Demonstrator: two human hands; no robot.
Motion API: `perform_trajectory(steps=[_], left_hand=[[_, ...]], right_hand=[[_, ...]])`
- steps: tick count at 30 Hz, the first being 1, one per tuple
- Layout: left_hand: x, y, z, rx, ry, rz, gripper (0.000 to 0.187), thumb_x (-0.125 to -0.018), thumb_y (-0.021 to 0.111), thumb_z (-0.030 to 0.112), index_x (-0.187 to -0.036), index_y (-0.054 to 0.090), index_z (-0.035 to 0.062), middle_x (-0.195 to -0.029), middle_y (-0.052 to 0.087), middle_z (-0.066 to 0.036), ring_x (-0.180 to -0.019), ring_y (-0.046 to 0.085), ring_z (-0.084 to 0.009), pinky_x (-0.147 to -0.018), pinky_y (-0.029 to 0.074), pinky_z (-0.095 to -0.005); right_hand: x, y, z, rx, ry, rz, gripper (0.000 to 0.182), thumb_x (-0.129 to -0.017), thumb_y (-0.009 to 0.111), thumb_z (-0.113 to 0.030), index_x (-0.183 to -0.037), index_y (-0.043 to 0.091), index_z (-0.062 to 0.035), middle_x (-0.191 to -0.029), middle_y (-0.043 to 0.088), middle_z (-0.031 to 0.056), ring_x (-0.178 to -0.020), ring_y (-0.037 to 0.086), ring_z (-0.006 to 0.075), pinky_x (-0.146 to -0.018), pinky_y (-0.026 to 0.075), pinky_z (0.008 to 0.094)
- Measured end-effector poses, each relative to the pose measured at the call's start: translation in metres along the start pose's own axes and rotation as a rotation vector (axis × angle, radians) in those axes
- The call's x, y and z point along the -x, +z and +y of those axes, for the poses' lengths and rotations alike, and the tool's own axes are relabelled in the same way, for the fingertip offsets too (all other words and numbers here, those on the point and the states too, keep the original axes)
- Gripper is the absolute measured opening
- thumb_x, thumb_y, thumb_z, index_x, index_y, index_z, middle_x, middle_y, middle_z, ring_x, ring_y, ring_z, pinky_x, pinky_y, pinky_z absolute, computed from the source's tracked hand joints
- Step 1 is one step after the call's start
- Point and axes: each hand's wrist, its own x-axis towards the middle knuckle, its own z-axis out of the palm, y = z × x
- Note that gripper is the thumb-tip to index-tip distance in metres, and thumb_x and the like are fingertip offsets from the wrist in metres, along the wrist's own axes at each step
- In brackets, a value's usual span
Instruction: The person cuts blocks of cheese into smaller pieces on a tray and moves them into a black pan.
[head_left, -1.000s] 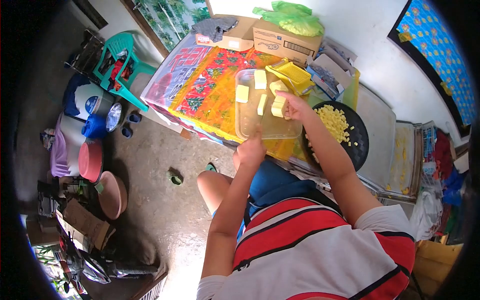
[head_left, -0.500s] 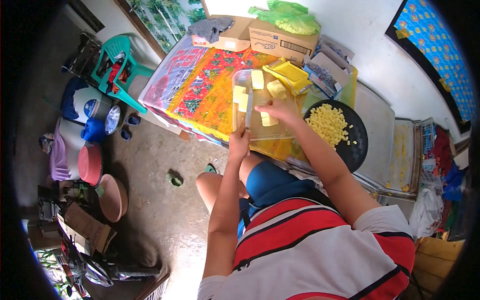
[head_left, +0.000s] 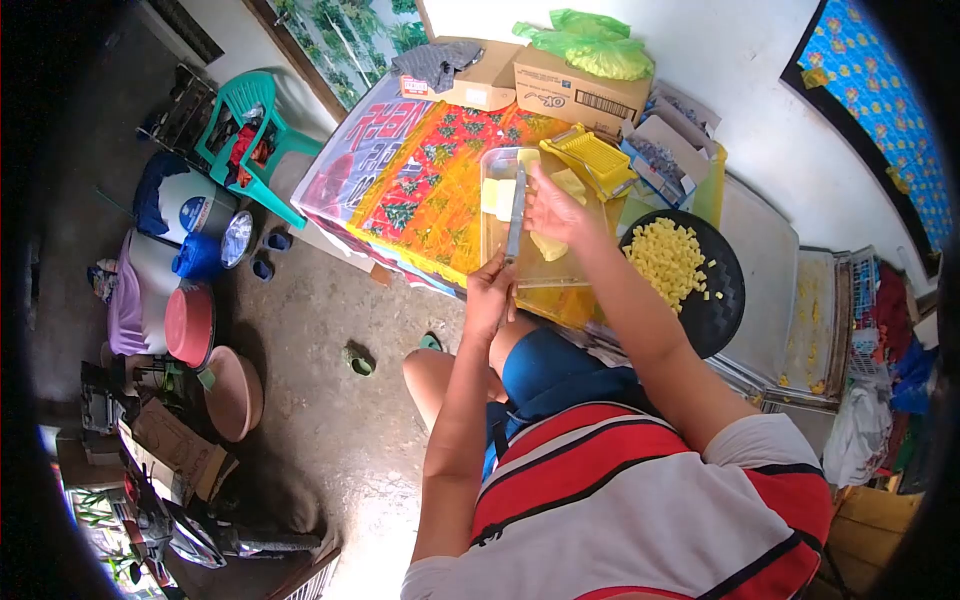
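My left hand [head_left: 490, 290] is closed around the handle of a knife [head_left: 516, 215], its blade pointing away from me over a clear plastic tray [head_left: 572, 277]. My right hand [head_left: 557, 210] reaches over the tray with its fingers apart, fingertips at a pale yellow block [head_left: 528, 155] near the far edge and close to the knife tip. That block is partly covered by the fingers. More yellow blocks [head_left: 497, 198] lie left of the blade, and another yellow piece [head_left: 548, 247] sits below my right hand.
Right of the tray, a round black pan [head_left: 725, 290] holds many small yellow cubes [head_left: 665, 262]. A yellow slotted basket [head_left: 590, 160], an open box of small packets [head_left: 660, 165] and cardboard boxes [head_left: 580, 95] stand behind. A patterned cloth [head_left: 430, 190] covers the table.
My right hand has moved away from me, from the near blocks to the far block by the knife tip. My left hand keeps the knife over the tray. The whole view has shifted slightly.
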Motion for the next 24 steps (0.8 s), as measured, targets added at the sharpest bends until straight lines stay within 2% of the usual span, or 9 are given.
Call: perform_trajectory(steps=[3, 5, 10, 12, 15, 18, 21, 24], left_hand=[[0.003, 0.005, 0.002, 0.268, -0.052, -0.04, 0.047, -0.092, 0.05, 0.008, -0.137, 0.042, -0.0006, -0.059, 0.05, -0.004, -0.033, 0.039, -0.0106, -0.032, 0.033, -0.0219], [0.005, 0.008, 0.004, 0.391, -0.06, -0.059, 0.048, -0.092, 0.051, 0.007, -0.138, 0.041, 0.0002, -0.058, 0.049, -0.004, -0.032, 0.036, -0.0107, -0.032, 0.033, -0.0222], [0.006, 0.01, 0.003, 0.315, 0.024, -0.012, 0.043, -0.092, 0.049, 0.006, -0.135, 0.045, 0.0002, -0.057, 0.049, -0.003, -0.032, 0.037, -0.01, -0.032, 0.033, -0.022], [0.004, 0.007, 0.0, 0.274, 0.063, 0.037, 0.043, -0.092, 0.049, 0.006, -0.135, 0.045, 0.0, -0.056, 0.049, -0.002, -0.032, 0.038, -0.0096, -0.032, 0.032, -0.0219], [0.0, 0.002, 0.0, 0.162, 0.119, 0.167, 0.046, -0.093, 0.049, 0.006, -0.138, 0.041, -0.0014, -0.055, 0.047, 0.0, -0.033, 0.038, -0.0081, -0.032, 0.032, -0.0217], [0.003, -0.001, 0.005, 0.042, 0.13, 0.286, 0.049, -0.094, 0.049, 0.008, -0.141, 0.037, 0.0013, -0.058, 0.048, -0.001, -0.036, 0.041, -0.0082, -0.032, 0.033, -0.0223], [0.002, -0.009, -0.003, 0.093, 0.159, 0.361, 0.049, -0.094, 0.05, 0.008, -0.14, 0.036, -0.002, -0.058, 0.046, 0.0, -0.037, 0.04, -0.007, -0.032, 0.034, -0.0224], [0.008, -0.013, -0.003, 0.095, 0.17, 0.364, 0.05, -0.095, 0.05, 0.009, -0.141, 0.034, -0.0037, -0.058, 0.046, 0.0, -0.037, 0.04, -0.0068, -0.032, 0.034, -0.0222]], right_hand=[[0.004, 0.006, 0.003, -0.173, 0.011, -0.135, 0.048, -0.091, 0.055, -0.05, -0.121, 0.052, -0.0123, -0.115, 0.061, 0.0103, -0.108, 0.06, 0.0292, -0.091, 0.048, 0.0501], [-0.003, -0.002, 0.009, -0.13, -0.042, -0.146, 0.048, -0.092, 0.053, -0.047, -0.124, 0.05, -0.0112, -0.118, 0.06, 0.0115, -0.109, 0.06, 0.0262, -0.091, 0.05, 0.0484], [-0.002, -0.003, 0.015, -0.089, -0.12, -0.087, 0.038, -0.095, 0.052, -0.037, -0.121, 0.051, -0.0093, -0.117, 0.061, 0.0114, -0.107, 0.061, 0.0238, -0.086, 0.054, 0.0442], [-0.006, -0.007, 0.016, -0.123, -0.132, -0.085, 0.037, -0.095, 0.053, -0.034, -0.122, 0.051, -0.0087, -0.117, 0.061, 0.0107, -0.106, 0.061, 0.0239, -0.084, 0.055, 0.0433], [-0.003, -0.009, 0.012, -0.01, -0.106, -0.024, 0.042, -0.092, 0.059, -0.036, -0.123, 0.05, -0.008, -0.113, 0.062, 0.0092, -0.102, 0.062, 0.0223, -0.083, 0.054, 0.0407], [-0.017, -0.007, 0.004, 0.392, -0.118, 0.2, 0.059, -0.081, 0.072, -0.04, -0.122, 0.049, -0.005, -0.11, 0.063, 0.012, -0.099, 0.063, 0.0252, -0.086, 0.051, 0.0443], [-0.027, 0.005, -0.004, 0.946, -0.212, 0.468, 0.071, -0.07, 0.079, -0.043, -0.119, 0.05, 0.0, -0.104, 0.064, 0.0144, -0.095, 0.064, 0.0264, -0.084, 0.051, 0.0421], [-0.066, -0.014, 0.002, 1.284, -0.285, 0.502, 0.077, -0.067, 0.079, -0.05, -0.118, 0.05, -0.0006, -0.094, 0.064, 0.0117, -0.084, 0.065, 0.021, -0.061, 0.054, 0.0325]])
